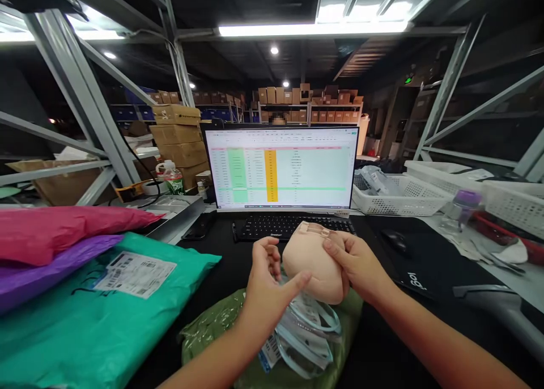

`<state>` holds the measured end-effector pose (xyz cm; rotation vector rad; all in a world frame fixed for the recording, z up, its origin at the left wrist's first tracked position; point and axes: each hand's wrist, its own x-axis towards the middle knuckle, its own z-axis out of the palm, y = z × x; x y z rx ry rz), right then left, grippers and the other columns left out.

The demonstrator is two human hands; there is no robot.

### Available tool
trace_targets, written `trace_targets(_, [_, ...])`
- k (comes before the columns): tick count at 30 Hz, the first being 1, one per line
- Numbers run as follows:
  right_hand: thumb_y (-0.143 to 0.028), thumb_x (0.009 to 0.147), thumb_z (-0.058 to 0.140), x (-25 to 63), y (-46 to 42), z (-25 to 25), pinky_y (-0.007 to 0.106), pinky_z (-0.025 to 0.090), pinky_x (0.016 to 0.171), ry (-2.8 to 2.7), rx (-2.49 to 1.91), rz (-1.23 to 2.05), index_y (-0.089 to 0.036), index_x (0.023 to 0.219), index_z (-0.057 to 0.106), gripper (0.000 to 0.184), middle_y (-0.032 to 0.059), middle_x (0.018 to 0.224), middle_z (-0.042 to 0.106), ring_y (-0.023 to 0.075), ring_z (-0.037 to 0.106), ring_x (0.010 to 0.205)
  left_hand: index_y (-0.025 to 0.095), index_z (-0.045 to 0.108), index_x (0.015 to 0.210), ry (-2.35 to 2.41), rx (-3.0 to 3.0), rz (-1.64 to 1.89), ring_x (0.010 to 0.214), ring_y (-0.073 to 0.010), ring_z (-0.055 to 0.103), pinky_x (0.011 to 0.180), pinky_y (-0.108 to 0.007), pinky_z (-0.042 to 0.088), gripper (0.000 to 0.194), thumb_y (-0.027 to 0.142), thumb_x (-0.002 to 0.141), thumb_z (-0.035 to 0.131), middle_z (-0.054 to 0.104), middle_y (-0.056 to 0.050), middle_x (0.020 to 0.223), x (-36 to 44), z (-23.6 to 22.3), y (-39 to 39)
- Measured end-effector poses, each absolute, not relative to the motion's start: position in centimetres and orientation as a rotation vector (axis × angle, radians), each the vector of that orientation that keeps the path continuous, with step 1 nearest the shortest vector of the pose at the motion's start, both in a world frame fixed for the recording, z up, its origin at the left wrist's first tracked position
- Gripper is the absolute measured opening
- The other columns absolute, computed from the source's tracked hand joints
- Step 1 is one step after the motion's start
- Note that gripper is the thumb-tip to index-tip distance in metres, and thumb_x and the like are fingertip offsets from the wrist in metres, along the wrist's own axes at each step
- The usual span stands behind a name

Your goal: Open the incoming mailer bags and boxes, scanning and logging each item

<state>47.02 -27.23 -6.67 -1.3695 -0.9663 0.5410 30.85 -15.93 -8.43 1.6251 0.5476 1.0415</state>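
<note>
A folded beige bra [312, 261] with a moulded cup and a strap with small clasps along its top is held up over the desk, just in front of the keyboard. My right hand [357, 264] grips its right side, thumb on the front and fingers behind. My left hand [270, 281] is at its left edge, fingers apart and loosely curled, with the thumb reaching across the lower front. Under the hands lie clear zip bags [306, 343] with light-blue edging and a printed label. They rest on an olive green plastic parcel [216, 326].
A monitor [314, 173] with a spreadsheet stands behind the keyboard [255, 227]. Teal [170, 290], purple and pink parcels are piled at left. On the right are a mouse [395, 241], a grey handheld scanner [493, 298] and white baskets [419, 199]. A bottle [173, 179] stands back left.
</note>
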Motion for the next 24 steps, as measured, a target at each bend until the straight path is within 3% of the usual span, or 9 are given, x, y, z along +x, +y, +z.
trace_targets(2, [-0.070,0.072,0.079,47.01,-27.04,-6.71,0.029,0.049,0.073,-0.924,-1.297,0.662,-0.016,0.094,0.072,0.059,0.0076,0.096,0.072,0.0198,0.062,0.083,0.020,0.054,0.124,0.550,1.692,1.010,0.092,-0.0209,0.060,0.079,-0.033,0.051,0.082,0.044,0.054,0.088,0.061,-0.007,0.109,30.94,-8.64,-15.69])
trace_targets(5, [-0.072,0.067,0.082,46.76,-27.00,-6.74,0.028,0.051,0.076,-0.892,-1.251,0.726,-0.016,0.096,0.074,0.064,0.0085,0.098,0.074,0.0204,0.065,0.086,0.017,0.064,0.120,0.462,1.750,0.823,0.108,-0.0272,0.061,0.095,-0.039,0.049,0.065,0.050,0.067,0.081,0.066,-0.011,0.120,30.82,-8.59,-15.48])
trace_targets(8, [-0.072,0.066,0.083,46.61,-27.04,-6.81,0.028,0.053,0.076,-0.868,-1.233,0.760,-0.017,0.098,0.074,0.065,0.0080,0.097,0.075,0.0208,0.066,0.086,0.016,0.069,0.115,0.425,1.729,0.672,0.102,-0.0271,0.063,0.091,-0.038,0.050,0.055,0.051,0.074,0.077,0.072,-0.010,0.112,30.66,-8.24,-15.49])
trace_targets(18, [-0.066,0.077,0.078,46.51,-27.33,-6.37,0.027,0.054,0.073,-0.915,-1.259,0.744,-0.016,0.098,0.073,0.054,0.0065,0.093,0.075,0.0198,0.067,0.084,0.014,0.073,0.103,0.443,1.661,0.657,0.095,-0.0271,0.064,0.082,-0.035,0.052,0.049,0.053,0.074,0.077,0.075,-0.008,0.100,30.61,-8.04,-15.56])
trace_targets(24, [-0.056,0.074,0.083,46.92,-27.46,-7.06,0.037,0.057,0.090,-1.240,-1.325,0.761,-0.016,0.126,0.066,0.068,0.0090,0.115,0.073,0.0275,0.068,0.106,0.015,0.068,0.100,0.474,1.587,0.718,0.093,-0.0269,0.065,0.080,-0.036,0.053,0.050,0.057,0.075,0.076,0.073,-0.009,0.097,30.76,-8.19,-15.50])
